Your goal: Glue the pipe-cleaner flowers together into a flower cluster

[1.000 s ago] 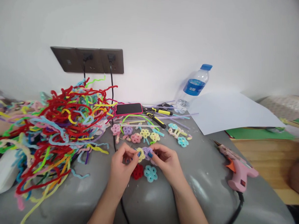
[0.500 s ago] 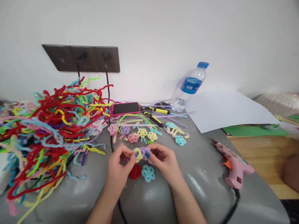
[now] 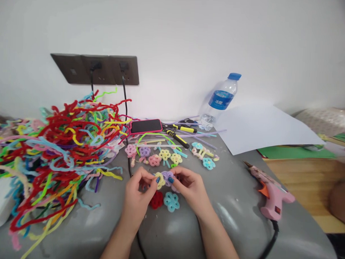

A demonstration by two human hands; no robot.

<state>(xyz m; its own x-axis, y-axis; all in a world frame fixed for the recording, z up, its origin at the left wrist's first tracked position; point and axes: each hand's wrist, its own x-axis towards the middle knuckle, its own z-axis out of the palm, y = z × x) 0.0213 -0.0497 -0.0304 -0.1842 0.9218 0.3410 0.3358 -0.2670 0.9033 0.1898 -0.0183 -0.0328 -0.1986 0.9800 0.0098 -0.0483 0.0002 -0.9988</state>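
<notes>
My left hand (image 3: 141, 190) pinches a yellow pipe-cleaner flower (image 3: 160, 181) between thumb and fingers. A purple pipe-cleaner flower (image 3: 167, 177) is pinched in my right hand (image 3: 189, 188). The two flowers touch edge to edge; whether they are joined, I cannot tell. Just below them on the grey table lie a red flower (image 3: 157, 200) and a light blue flower (image 3: 172, 202). Beyond my hands sit several more flowers, among them a pink flower (image 3: 155, 160) and a light blue one (image 3: 209, 163).
A tangled pile of pipe cleaners (image 3: 67, 141) fills the left. Pliers (image 3: 177, 138) and a phone (image 3: 146, 125) lie at the back, near a leaning water bottle (image 3: 222, 96). White paper (image 3: 263, 127) and a pink glue gun (image 3: 272, 193) are on the right. A black cord (image 3: 141, 243) passes under my left arm.
Both hands keep the same pinch on the yellow and purple flowers. The whole view has shifted very slightly; nothing on the table has visibly moved.
</notes>
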